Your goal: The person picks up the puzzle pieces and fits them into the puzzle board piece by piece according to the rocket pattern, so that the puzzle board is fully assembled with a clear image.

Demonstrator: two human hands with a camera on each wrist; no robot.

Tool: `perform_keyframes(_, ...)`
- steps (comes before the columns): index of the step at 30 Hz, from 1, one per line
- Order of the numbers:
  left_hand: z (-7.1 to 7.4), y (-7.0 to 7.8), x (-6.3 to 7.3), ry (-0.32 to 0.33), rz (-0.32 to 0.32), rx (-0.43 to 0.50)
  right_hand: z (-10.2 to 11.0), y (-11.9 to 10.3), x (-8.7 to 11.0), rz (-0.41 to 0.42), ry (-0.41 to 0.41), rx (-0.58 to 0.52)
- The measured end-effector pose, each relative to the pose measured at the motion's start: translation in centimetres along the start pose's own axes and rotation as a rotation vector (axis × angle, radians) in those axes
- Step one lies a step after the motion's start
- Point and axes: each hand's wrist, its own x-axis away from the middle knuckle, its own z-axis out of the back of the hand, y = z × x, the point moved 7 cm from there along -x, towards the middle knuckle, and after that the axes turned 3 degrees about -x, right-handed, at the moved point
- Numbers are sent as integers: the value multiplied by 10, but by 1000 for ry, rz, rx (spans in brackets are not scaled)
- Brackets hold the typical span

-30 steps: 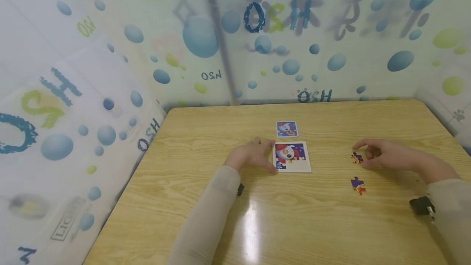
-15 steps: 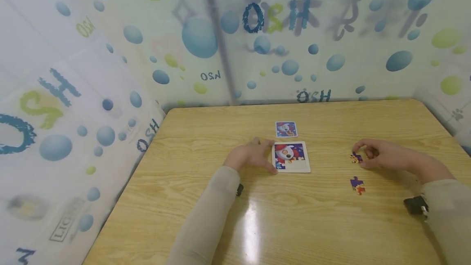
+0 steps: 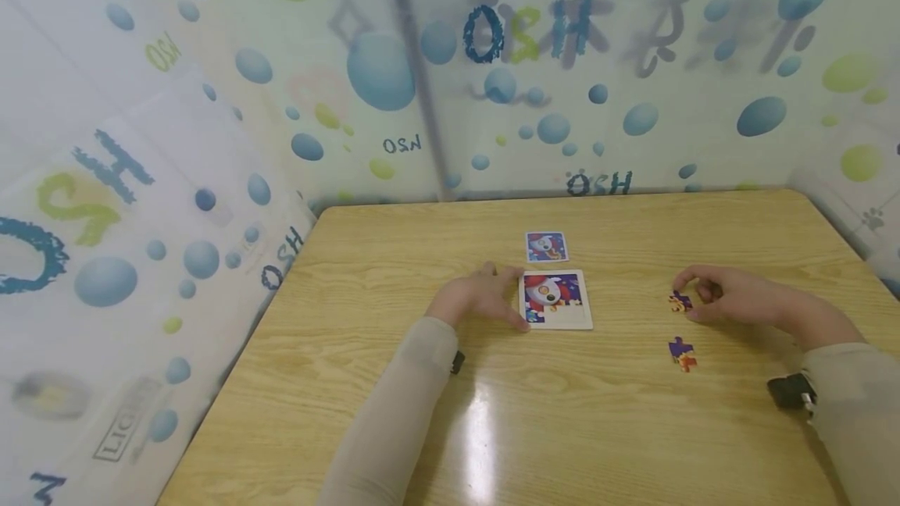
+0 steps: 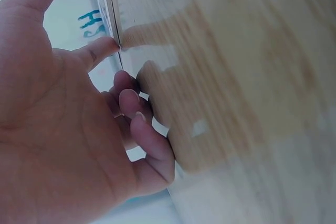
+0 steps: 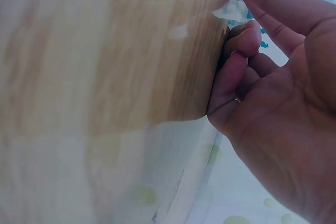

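Observation:
My left hand [image 3: 485, 295] rests at the left side of a white-framed puzzle board [image 3: 578, 318]. Its thumb and index finger touch the board's near and far left corners; in the left wrist view the other fingers bend against the tabletop. The board holds a partly filled rocket picture, with a bare pale area at its lower right. On the right, my right hand [image 3: 738, 299] pinches a purple and yellow jigsaw piece [image 3: 680, 302] between thumb and index finger, at the table. A second jigsaw piece [image 3: 682, 354], purple and orange, lies nearer to me.
Behind the board lies a small square picture card [image 3: 547, 247] with a like rocket picture. The wooden table [image 3: 576, 428] reaches a patterned wall sheet [image 3: 506, 100] at the back. Both wrists wear small dark devices.
My right wrist and sleeve have shifted slightly to the left while the fingers stay at the same piece. The left hand and the board hold their places.

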Motion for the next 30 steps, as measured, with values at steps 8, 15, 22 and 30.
perform_keyframes(8,0,1,0,7,-5,-5,-1,-3,5,18,17,-21)
perform_keyframes(15,0,-1,0,7,-12,-7,-15,-13,26,82,58,15)
perform_keyframes(22,2,0,0,20,0,-10,-38,-30,42,108,17,30)
perform_keyframes(30,0,-1,-1,7,1,-5,-46,-40,39,145,11,84)
